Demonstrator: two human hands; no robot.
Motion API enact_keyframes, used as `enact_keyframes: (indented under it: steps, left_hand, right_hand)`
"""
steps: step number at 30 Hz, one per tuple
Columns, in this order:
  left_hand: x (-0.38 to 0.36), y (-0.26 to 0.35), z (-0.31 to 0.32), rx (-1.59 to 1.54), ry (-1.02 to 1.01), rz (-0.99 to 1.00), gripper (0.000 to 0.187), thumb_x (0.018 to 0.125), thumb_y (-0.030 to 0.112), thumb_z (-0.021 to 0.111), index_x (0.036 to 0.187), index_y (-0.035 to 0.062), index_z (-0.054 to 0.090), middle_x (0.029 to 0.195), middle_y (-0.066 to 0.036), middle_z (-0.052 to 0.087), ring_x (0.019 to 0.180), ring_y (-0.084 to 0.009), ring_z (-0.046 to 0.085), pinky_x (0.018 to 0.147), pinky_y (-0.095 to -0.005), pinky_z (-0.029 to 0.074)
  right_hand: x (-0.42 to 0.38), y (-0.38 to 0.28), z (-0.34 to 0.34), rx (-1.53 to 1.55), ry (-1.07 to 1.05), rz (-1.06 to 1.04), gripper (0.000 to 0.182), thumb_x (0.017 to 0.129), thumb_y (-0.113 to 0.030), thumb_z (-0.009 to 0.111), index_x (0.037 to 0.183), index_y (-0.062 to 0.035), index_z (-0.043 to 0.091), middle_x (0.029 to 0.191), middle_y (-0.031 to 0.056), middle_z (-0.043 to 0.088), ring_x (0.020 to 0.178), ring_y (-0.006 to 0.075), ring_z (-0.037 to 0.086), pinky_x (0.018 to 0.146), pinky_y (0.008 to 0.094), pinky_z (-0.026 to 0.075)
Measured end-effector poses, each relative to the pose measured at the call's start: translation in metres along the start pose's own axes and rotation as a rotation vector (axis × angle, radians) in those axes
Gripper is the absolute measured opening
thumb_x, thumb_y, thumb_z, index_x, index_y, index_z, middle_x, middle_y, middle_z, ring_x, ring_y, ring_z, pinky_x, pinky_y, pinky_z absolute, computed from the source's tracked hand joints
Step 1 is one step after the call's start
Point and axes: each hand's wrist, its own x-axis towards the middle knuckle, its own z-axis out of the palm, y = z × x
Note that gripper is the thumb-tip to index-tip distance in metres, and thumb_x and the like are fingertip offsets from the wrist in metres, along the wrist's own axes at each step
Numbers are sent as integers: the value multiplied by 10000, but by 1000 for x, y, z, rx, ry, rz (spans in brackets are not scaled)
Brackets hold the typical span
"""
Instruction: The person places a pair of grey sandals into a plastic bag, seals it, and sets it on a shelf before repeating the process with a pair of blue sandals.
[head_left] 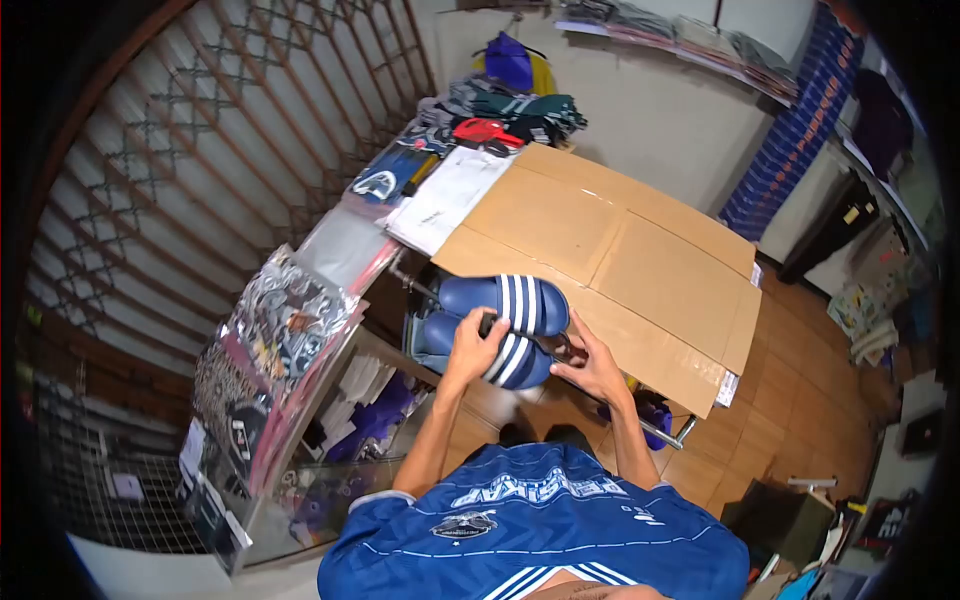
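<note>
A pair of blue slide sandals [462, 296] with white stripes lies side by side at the near edge of the cardboard, toes to the right. My left hand [474, 350] is closed on the near slide at its striped strap. A small black thing [487, 324] shows by its fingertips; I cannot make out what it is. My right hand [597, 372] grips the toe ends, its thumb at the near slide and its forefinger by the far one. Behind the slides, part of each hand's grip is hidden.
A large flat cardboard sheet [650, 270] covers the table. White packets [450, 205] and folded clothes [500, 105] lie at its far left. Bagged garments [285, 320] top a glass case on the left. A metal folding gate [230, 130] stands behind.
</note>
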Motion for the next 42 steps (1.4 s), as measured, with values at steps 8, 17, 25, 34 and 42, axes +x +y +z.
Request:
enact_keyframes:
  steps: [8,17,25,34,42]
  left_hand:
    - [150,1,31,-12,-195,22,269,934,249,719,938,-15,671,667,-27,554,662,-98,489,607,-314,437]
    - [298,-46,112,147,-173,8,332,904,294,736,920,-35,699,760,-160,692,700,-222,642,667,-380,503]
    - [316,-60,150,92,-167,3,351,928,323,732,944,-27,701,754,-69,666,714,-122,568,678,-320,482]
    - [300,-63,144,145,-23,87,548,917,350,725,1282,-35,591,1239,-253,631,1103,-364,644,957,-413,511]
    - [249,-83,56,-24,311,-8,362,975,166,667,1281,-10,582,1177,-135,632,924,-174,667,726,-293,512]
  right_hand:
    - [69,30,-38,-232,425,17,782,867,-130,773,1541,-62,382,1172,168,701,1000,217,682,872,349,556]
    - [95,32,-82,-691,452,88,427,851,-197,733,1253,-79,653,1059,96,707,970,288,686,868,410,548]
    - [108,31,-98,-629,475,147,356,842,-183,737,1183,-85,711,934,57,736,747,224,693,732,373,560]
    - [121,36,-104,-562,556,182,306,849,-205,737,1112,-49,729,807,85,744,716,236,726,709,363,576]
    - [132,51,-93,-591,709,181,247,862,-135,720,1075,-8,722,759,107,724,622,186,684,632,325,548]
